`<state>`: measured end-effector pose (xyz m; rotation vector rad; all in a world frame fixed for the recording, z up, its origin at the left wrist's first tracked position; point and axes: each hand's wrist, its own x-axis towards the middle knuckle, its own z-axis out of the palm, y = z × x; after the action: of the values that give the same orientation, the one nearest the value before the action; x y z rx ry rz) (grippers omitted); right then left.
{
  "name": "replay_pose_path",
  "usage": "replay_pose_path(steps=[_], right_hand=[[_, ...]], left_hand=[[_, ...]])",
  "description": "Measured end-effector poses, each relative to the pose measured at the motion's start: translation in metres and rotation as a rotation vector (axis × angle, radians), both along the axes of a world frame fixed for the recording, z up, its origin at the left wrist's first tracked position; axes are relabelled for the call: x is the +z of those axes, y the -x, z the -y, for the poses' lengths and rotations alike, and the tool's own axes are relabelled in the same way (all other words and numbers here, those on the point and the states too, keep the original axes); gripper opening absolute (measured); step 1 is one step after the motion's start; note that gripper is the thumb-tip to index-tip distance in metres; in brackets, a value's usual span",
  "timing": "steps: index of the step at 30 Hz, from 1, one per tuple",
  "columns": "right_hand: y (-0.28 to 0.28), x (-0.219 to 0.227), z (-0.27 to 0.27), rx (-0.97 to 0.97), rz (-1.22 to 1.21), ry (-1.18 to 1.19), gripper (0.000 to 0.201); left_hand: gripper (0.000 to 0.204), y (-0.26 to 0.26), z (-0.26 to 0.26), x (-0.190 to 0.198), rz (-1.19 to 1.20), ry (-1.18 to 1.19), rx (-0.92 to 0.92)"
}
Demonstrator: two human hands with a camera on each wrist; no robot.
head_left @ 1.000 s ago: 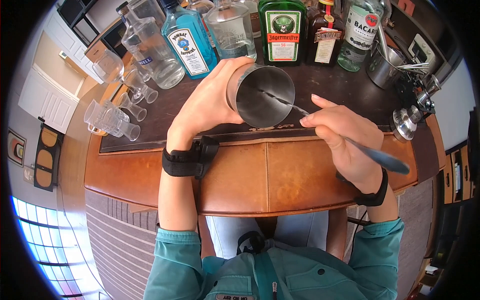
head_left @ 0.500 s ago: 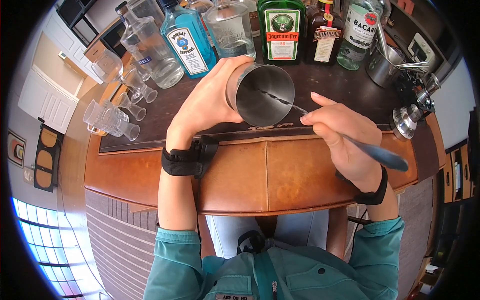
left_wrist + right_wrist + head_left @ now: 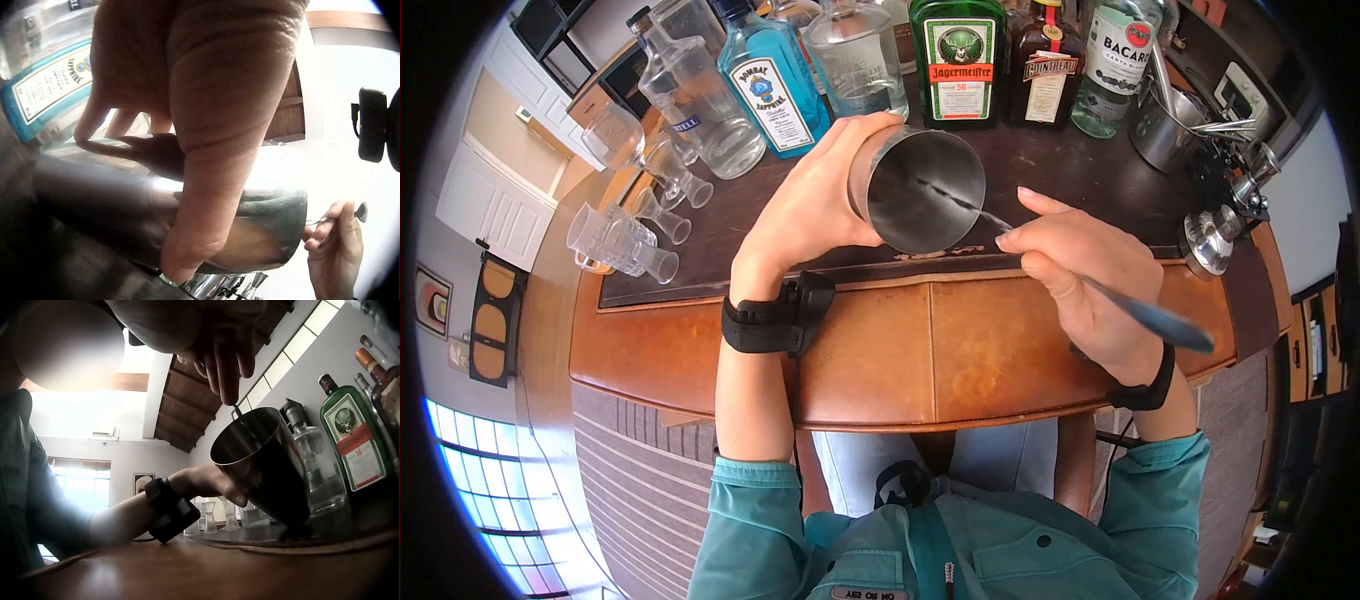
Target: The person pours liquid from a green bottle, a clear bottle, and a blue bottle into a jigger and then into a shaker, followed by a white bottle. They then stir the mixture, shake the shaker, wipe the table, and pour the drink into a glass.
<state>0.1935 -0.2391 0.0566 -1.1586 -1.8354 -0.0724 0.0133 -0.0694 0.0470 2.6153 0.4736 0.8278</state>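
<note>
A steel mixing tin (image 3: 920, 215) leans with its mouth toward the person; the right wrist view shows the tin (image 3: 275, 469) tilted just over the table. The left hand (image 3: 815, 200) wraps round its left side, and in the left wrist view the thumb of that hand (image 3: 212, 144) lies along the wall. Between thumb and fingers the right hand (image 3: 1090, 270) pinches a twisted bar spoon (image 3: 1150, 313). The spoon's thin shaft runs into the tin's mouth, while its flat end sticks out past the palm. What the tin holds at its bottom cannot be made out.
Behind the tin stand several bottles, among them a blue one (image 3: 772, 95), a green one (image 3: 960, 70) and a Bacardi bottle (image 3: 1112, 65). Glasses (image 3: 625, 240) are at the left. A steel container (image 3: 1165, 135) with tools and a shaker top (image 3: 1208, 243) stand at the right.
The right hand and spoon have shifted very slightly left. The tin and left hand also appear marginally further left, with the grips unchanged.
</note>
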Motion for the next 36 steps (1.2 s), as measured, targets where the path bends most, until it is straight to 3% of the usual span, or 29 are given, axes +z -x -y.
replay_pose_path(steps=[5,18,20,36], right_hand=[[-0.0010,-0.0048,-0.0038,0.018,-0.025,-0.075,0.011],[0.0002,-0.0018,-0.0001,-0.003,-0.011,0.012,0.022],[-0.0012,-0.0047,-0.0021,-0.017,0.018,-0.069,0.012],[-0.0006,-0.0026,-0.0038,0.046,0.056,-0.125,0.016]], left_hand=[[0.078,0.0001,0.0002,0.0001,0.005,0.007,-0.005],[0.079,0.0006,-0.0011,-0.0011,0.000,0.025,0.001],[0.079,0.0005,-0.0009,-0.0012,0.000,0.024,0.000],[0.080,0.0009,0.0002,-0.0004,-0.004,0.027,0.005]])
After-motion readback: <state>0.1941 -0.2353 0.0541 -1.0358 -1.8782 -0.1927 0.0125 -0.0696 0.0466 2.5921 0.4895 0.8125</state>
